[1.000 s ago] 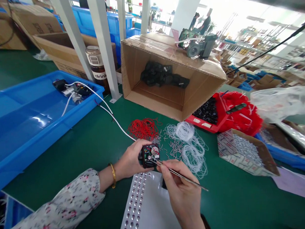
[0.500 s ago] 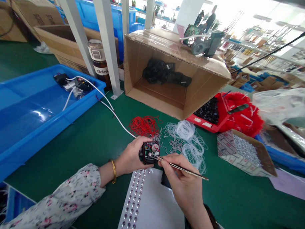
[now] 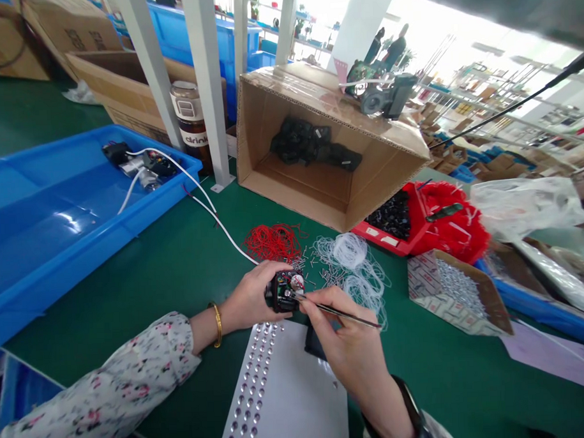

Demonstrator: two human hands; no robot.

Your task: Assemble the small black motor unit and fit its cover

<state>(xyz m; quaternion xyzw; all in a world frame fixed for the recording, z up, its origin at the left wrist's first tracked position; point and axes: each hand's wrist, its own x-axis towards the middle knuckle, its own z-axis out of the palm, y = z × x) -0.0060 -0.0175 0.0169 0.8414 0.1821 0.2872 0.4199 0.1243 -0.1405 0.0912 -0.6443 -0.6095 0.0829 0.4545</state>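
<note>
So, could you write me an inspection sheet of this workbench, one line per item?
Surface: green tabletop; on it a pale panel with rows of shiny round spots.
Things in use: small black device, inner parts exposed; slim metal tool, tip at the device.
Clutter: tangled red strands, whitish strands, scattered metal pieces.
Fingers: left fingers grip the device; right fingers pinch the tool.
Cables: white cable runs across the tabletop to the left fingers; its end there is hidden.
Surroundings: blue tray to the left; cardboard box ahead, dark items inside.
</note>
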